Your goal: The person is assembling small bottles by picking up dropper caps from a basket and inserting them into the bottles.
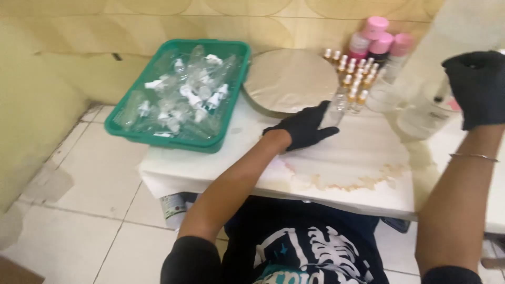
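My left hand [303, 127], in a black glove, rests on the white table top [210, 163] with its fingers around a small clear glass vial [335, 112]. My right hand [477, 87], also gloved in black, is raised at the right and grips a large clear plastic bottle [447, 47] that is tilted, its mouth down near a clear container [421, 118]. A thin bracelet [473, 155] sits on my right wrist.
A green tray [138, 135] holding several empty clear spray bottles stands at the left of the table. A round pale lid or board [289, 79] lies behind my left hand. Several small gold-capped vials [355, 73] and three pink-capped bottles [381, 42] stand at the back. Brownish stains [357, 181] mark the table.
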